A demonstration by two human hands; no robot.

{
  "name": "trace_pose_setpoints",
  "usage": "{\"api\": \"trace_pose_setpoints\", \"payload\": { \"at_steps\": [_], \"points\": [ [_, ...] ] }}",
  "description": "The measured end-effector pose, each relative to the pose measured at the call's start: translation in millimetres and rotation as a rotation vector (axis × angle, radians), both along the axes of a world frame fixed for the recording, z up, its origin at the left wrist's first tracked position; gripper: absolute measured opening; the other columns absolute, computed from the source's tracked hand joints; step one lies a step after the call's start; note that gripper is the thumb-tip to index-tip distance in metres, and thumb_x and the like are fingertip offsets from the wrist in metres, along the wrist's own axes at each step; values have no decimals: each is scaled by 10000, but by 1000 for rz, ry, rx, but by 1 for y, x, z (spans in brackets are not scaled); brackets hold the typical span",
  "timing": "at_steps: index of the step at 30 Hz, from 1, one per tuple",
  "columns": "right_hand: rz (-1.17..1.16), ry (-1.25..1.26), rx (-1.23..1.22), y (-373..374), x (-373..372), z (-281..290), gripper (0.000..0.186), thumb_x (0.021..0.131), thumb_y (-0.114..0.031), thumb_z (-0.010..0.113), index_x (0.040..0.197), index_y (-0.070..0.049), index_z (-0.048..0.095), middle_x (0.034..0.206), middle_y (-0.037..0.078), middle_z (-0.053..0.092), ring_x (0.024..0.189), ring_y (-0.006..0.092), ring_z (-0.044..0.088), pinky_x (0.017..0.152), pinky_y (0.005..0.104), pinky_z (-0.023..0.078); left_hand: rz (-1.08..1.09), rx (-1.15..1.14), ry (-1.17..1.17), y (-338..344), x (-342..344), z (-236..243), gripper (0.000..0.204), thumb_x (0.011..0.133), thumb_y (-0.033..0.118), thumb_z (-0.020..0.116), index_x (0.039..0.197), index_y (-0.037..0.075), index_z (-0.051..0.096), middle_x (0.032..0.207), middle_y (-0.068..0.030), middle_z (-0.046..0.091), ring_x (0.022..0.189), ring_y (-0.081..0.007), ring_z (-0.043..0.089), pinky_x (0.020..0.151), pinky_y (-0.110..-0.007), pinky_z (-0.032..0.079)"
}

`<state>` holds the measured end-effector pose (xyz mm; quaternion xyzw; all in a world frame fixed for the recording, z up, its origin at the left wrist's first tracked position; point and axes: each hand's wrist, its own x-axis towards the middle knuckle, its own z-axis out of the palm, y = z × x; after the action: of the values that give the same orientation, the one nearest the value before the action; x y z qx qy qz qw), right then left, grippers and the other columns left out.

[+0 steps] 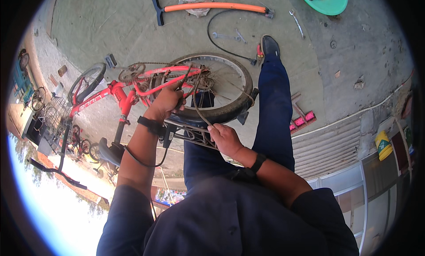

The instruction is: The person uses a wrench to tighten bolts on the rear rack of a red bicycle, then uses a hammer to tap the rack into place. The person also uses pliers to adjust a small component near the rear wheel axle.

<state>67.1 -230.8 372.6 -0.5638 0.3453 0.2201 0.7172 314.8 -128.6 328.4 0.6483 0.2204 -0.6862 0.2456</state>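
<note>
A red bicycle [118, 93] stands in front of me, its rear wheel [241, 96] close to my legs. Beside the rear hub, my left hand [167, 102] is closed round something dark and slim, too hidden to name. My right hand [226, 138] grips the lower end of a thin metal strut [201, 112] that runs up toward the hub, next to the rear rack [191, 134]. The chain [166, 64] and the chainring [132, 72] lie on the far side. The saddle [110, 152] is left of my left forearm.
Beyond the wheel lie an orange floor pump [212, 6] with a black hose, wrenches [228, 36], another wrench [297, 24] and red-handled pliers [259, 51] near my shoe. A green basin [325, 1] is at the far right. A pink-and-red object [303, 119] lies beside my right leg.
</note>
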Motion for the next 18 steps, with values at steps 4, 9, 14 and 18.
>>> {"api": "trace_pose_setpoints", "payload": {
  "at_steps": [4,9,14,18],
  "points": [
    [-13,-31,-30,0,0,0,307,1001,-251,520,778,-41,529,711,192,558,732,421,586,647,499,457,98,101,-78,12,15,-4,499,968,75,466,1461,33,400,710,-72,600,496,-140,572,370,-254,357],
    [16,-101,-82,-3,0,2,280,997,-229,529,793,-37,538,720,184,556,732,412,586,634,493,460,137,119,-266,7,25,0,525,979,80,452,1495,49,355,722,-68,599,474,-135,551,369,-248,356],
    [17,-51,-47,-4,3,4,245,998,-202,524,820,-36,549,737,163,558,724,383,596,617,481,470,-63,79,-25,-16,-1,6,548,969,69,456,1510,55,369,682,-61,590,487,-135,560,362,-240,338],
    [23,-67,-52,-6,3,3,253,1000,-205,521,811,-40,550,721,149,560,717,378,596,618,475,468,8,46,-13,-14,0,3,572,971,61,456,1531,66,340,686,-58,586,471,-129,541,368,-233,337]
  ]
}}
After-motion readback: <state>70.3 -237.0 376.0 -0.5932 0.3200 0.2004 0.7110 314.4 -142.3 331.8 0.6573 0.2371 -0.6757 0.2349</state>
